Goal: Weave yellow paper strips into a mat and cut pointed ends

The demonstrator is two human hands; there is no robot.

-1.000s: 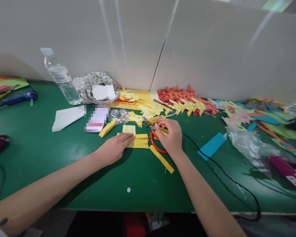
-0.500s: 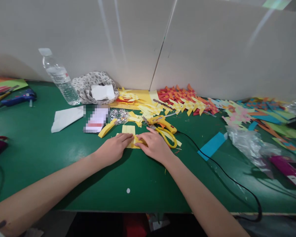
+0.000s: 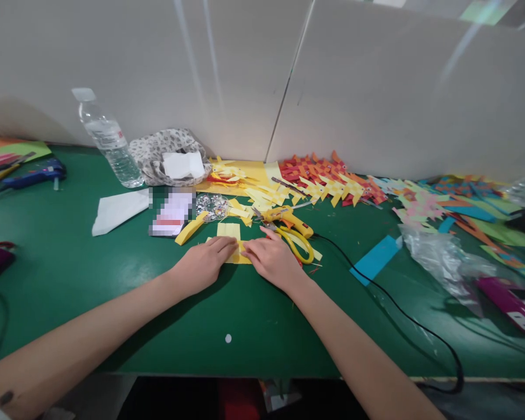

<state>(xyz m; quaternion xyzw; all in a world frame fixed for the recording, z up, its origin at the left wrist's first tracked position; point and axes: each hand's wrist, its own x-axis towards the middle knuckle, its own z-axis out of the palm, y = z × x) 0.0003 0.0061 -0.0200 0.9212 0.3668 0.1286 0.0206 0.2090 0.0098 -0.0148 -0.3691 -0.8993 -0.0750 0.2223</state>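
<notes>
Yellow paper strips (image 3: 241, 259) lie flat on our green bench (image 3: 157, 341) near the centre of the frame, against a paler yellow paper piece (image 3: 228, 230) that shows just above them. Our left hand (image 3: 201, 263) comes in from the lower left, its fingers close together and bent down onto the left part of the paper. Our right hand (image 3: 273, 259) mirrors it from the lower right, thumb and fingers gathered over the strips' right part. Whether either one pinches a strip or only presses on it, we cannot tell, since our own fingers cover the contact.

We judge the step in hand to be lining up and flattening the strips by feel. The next move, in our view, calls for light, even pressure on the left so the layers do not slide, and for fine fingertip work on the right to single out one edge without creasing it.

Just beyond our right hand, right of centre, lie scissors with a yellow handle loop (image 3: 307, 255) and a yellow glue gun (image 3: 305, 229). Woven red and orange paper fish (image 3: 308, 167) are heaped above, toward the wall.
</notes>
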